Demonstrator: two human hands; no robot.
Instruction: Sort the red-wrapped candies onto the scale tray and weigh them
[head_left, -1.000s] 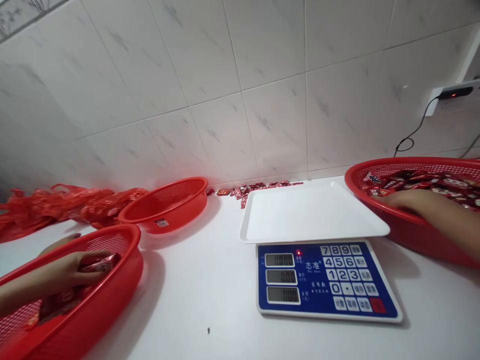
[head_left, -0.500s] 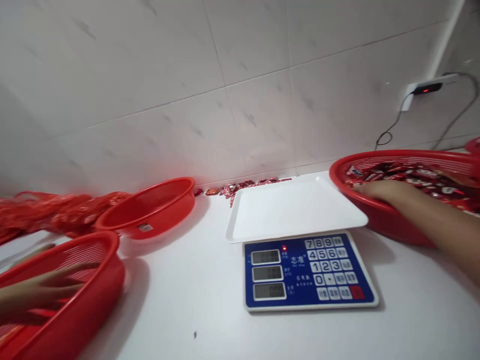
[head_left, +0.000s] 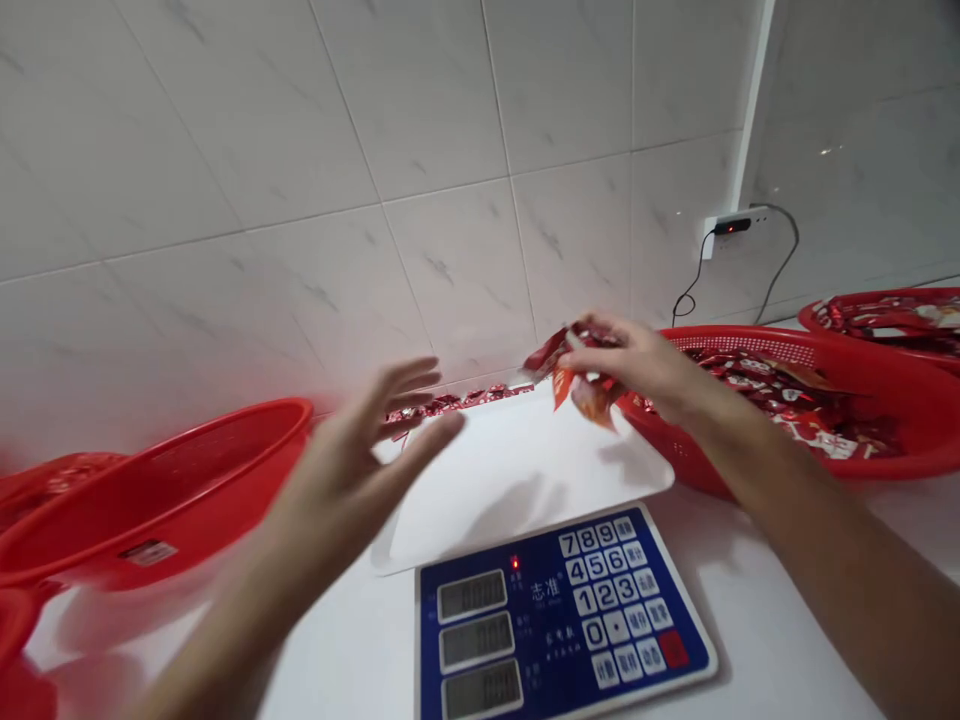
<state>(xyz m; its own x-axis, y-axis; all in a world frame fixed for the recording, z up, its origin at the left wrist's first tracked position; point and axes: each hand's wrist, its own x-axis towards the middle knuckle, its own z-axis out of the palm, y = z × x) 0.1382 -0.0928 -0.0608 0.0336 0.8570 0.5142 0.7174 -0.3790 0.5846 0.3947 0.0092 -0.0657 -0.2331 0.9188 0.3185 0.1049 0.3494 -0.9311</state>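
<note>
My right hand [head_left: 622, 360] is closed on several small wrapped packets [head_left: 589, 385], red and orange, held above the right side of a white weighing pan [head_left: 480, 480]. The pan belongs to a digital scale [head_left: 547, 620] with a blue keypad and three displays. Over the pan's left edge is my left hand [head_left: 375, 440], its fingers apart and nothing in it. To the right stands a red basket [head_left: 885, 390] partly filled with red wrapped packets [head_left: 780, 390]; my right forearm crosses in front of it.
At left stands a red basket [head_left: 217, 500] with a label, and another red rim [head_left: 15, 620] shows below it. Loose red packets [head_left: 450, 402] lie along the tiled wall behind the pan. A further filled red basket [head_left: 892, 315] is at far right. A socket [head_left: 731, 228] with cables hangs on the wall.
My right hand has come out of the right basket with packets and moved over the pan. My left hand has left the left basket and come to the pan. The view has shifted.
</note>
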